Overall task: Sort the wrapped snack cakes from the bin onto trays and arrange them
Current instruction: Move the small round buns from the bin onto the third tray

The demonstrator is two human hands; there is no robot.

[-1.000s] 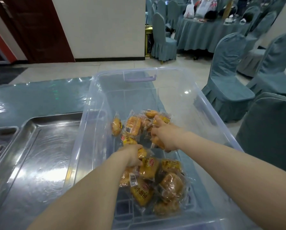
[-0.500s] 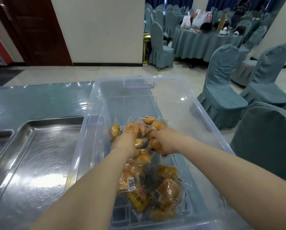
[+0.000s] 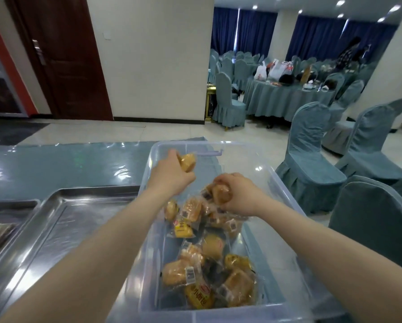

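- Wrapped snack cakes (image 3: 207,264), golden and sealed in clear crinkly plastic with yellow labels, are lying in a loose pile inside the see-through plastic bin (image 3: 148,229). Most are sitting toward the near end of the bin, and a few more are lying in its middle.
- The bin is sitting on the table with the shiny blue-green cover (image 3: 55,164), close to the table's right edge.
- The left hand (image 3: 172,174) is curling its fingers round one golden wrapped cake (image 3: 188,162). It is holding that cake up above the bin's left wall, near the far end.
- The right hand (image 3: 238,195) is curling round another wrapped cake (image 3: 221,194). It is holding it over the middle of the bin, just above the pile. I cannot tell if this cake is touching the ones under it.
- The two hands are apart from each other, the left one farther away and higher.
- A big shiny metal tray (image 3: 55,229) is lying on the table just beside the bin's left wall.
- Another metal tray (image 3: 11,206) is peeking in at the table's left edge, with something dark in it that is too blurry to name.
- Chairs with blue-green covers (image 3: 309,155) are standing on the floor to the right of the table.
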